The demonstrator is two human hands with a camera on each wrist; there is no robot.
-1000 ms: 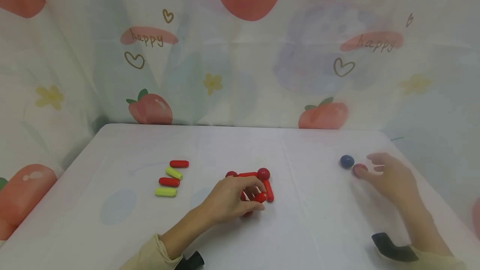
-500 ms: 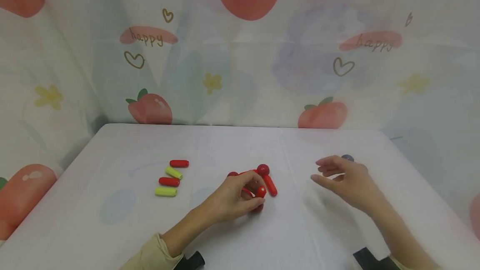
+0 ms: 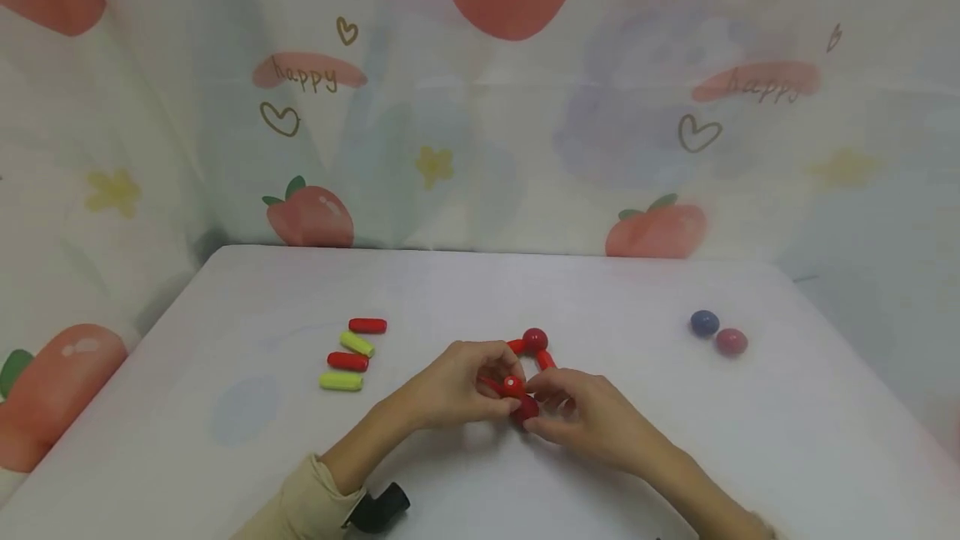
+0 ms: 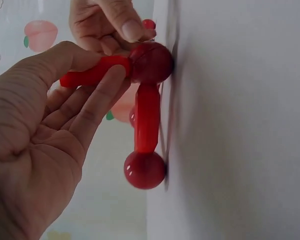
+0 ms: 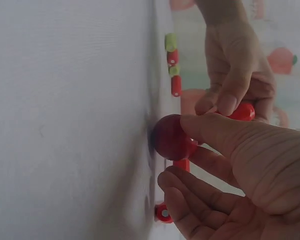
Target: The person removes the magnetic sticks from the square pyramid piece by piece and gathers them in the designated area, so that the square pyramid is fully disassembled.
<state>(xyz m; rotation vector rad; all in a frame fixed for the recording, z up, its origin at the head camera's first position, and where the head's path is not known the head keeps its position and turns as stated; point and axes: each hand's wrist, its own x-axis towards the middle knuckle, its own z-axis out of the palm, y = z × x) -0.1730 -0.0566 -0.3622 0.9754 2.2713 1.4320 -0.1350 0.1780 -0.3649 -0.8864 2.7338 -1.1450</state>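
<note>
Both hands meet mid-table w/ the red rod-and-ball frame [image 3: 528, 365]. Left hand [image 3: 457, 386] pinches a red rod [image 4: 92, 74], long axis toward the ball; right hand [image 3: 592, 415] grips the near red ball [image 5: 171, 137], touching the table [image 3: 675, 407].

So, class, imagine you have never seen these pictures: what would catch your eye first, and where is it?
First, the two hands meeting at the middle of the white table: the left hand and right hand pinch a frame of red rods and balls. Left of them lie four loose rods, red and yellow-green; to the right sit a blue ball and a dark red ball, side by side.
</note>
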